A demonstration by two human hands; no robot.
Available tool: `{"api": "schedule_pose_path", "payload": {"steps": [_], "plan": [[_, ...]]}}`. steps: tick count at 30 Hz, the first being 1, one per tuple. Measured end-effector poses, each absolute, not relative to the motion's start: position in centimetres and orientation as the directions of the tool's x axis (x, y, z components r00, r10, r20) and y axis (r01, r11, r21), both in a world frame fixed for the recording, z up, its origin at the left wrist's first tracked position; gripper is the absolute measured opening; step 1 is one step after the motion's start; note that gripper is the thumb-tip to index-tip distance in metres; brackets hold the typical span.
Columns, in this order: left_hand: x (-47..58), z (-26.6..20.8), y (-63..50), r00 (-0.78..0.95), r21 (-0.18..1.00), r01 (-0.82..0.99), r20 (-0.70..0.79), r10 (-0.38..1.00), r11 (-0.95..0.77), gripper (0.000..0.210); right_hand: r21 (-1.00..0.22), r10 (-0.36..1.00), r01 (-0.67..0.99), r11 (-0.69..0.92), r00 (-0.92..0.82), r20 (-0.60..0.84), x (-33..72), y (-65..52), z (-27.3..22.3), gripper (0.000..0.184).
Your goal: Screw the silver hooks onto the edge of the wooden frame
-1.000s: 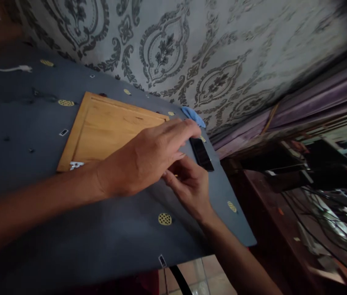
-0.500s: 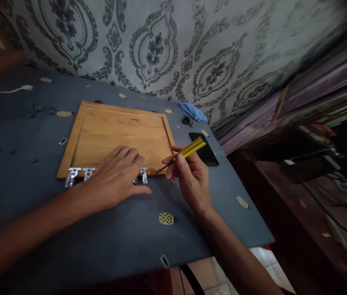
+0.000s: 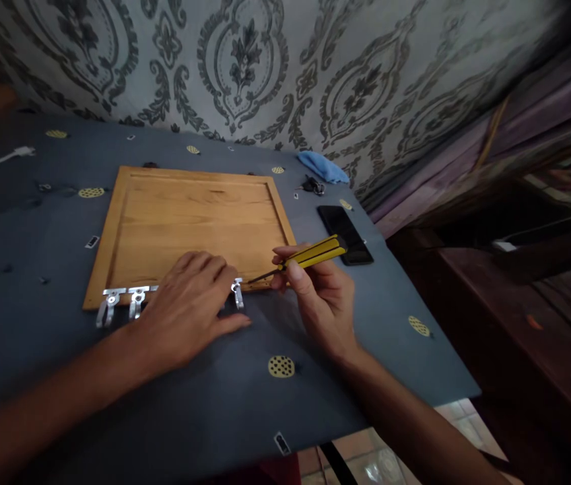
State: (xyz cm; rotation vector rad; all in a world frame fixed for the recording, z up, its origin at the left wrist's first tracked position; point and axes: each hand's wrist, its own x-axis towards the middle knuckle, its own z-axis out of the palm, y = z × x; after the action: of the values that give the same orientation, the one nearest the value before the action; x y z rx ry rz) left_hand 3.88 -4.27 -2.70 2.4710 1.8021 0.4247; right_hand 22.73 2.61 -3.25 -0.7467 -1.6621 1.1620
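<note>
A framed wooden panel (image 3: 194, 225) lies flat on the table, with several silver metal hooks (image 3: 137, 303) along its near edge. My left hand (image 3: 189, 303) rests over that edge, fingers stretched across the wood and thumb apart, hiding some of the hooks. In my right hand (image 3: 323, 296) is a screwdriver (image 3: 316, 252) with a yellow and black handle, gripped between thumb and fingers. Its thin shaft points left and down, the tip close to the panel's near edge, just right of the rightmost hook (image 3: 237, 294). Whether the tip touches the wood I cannot tell.
A black phone (image 3: 346, 236) lies right of the panel. Behind it are a bunch of keys (image 3: 313, 186) and a blue cloth (image 3: 323, 166) by the patterned wall. A white cable (image 3: 3, 159) runs in at the far left. The table's edge drops off at the right.
The screwdriver tip has shifted left toward the rightmost hook, and its handle lies flatter. My left hand stays on the panel's near edge. The camera view has shifted slightly.
</note>
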Motion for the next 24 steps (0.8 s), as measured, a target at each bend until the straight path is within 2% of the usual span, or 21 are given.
{"api": "schedule_pose_path", "payload": {"steps": [3,7,17,24], "plan": [[3.5,-2.7,-5.0,0.352,0.204,0.889,0.266,0.897,-0.410,0.038,-0.925,0.860,-0.034,0.378,-0.358,0.364,22.7,2.6,-3.1,0.022],[2.9,-3.2,-5.8,0.435,0.136,0.851,0.356,0.827,-0.507,0.036,-0.927,0.867,-0.026,0.373,-0.347,0.358,22.7,2.6,-3.2,0.024],[3.0,-3.5,-5.4,0.451,0.132,0.840,0.372,0.812,-0.526,0.036,-0.931,0.861,-0.044,0.364,-0.365,0.354,22.9,2.6,-3.5,0.016],[3.1,-3.4,-5.3,0.454,0.116,0.842,0.377,0.807,-0.527,0.031,-0.920,0.855,-0.045,0.390,-0.354,0.380,22.5,2.5,-2.9,0.020]]}}
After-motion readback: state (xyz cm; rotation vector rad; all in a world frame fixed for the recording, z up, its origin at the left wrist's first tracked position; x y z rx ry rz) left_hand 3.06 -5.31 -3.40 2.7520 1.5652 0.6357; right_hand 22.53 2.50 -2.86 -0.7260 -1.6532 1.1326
